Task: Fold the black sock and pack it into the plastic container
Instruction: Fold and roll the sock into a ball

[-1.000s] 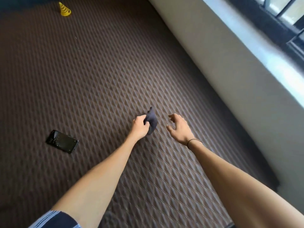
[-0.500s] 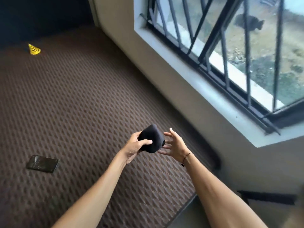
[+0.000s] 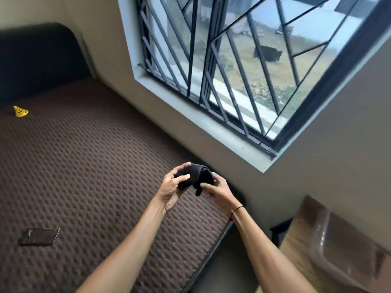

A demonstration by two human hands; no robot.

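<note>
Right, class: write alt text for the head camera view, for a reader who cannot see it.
Both hands, left hand and right hand, hold a bunched black sock in the air above a brown quilted mattress. A phone and a yellow cone lie on the mattress, beside a barred window.

Phone (image 3: 39, 236) and yellow cone (image 3: 20, 111) on brown mattress (image 3: 84, 166); barred window (image 3: 232, 60).

Both forearms are bare all the way up, no sleeves anywhere in the shot. The only thing worn is a thin dark cord bracelet (image 3: 236, 210) on the wrist of the right hand (image 3: 218, 190), looks reddish where the light hits it. The left hand (image 3: 172, 187) has what looks like a faint thin thread at its wrist too, but it's too small to be sure. No rings or watch showing.
</note>
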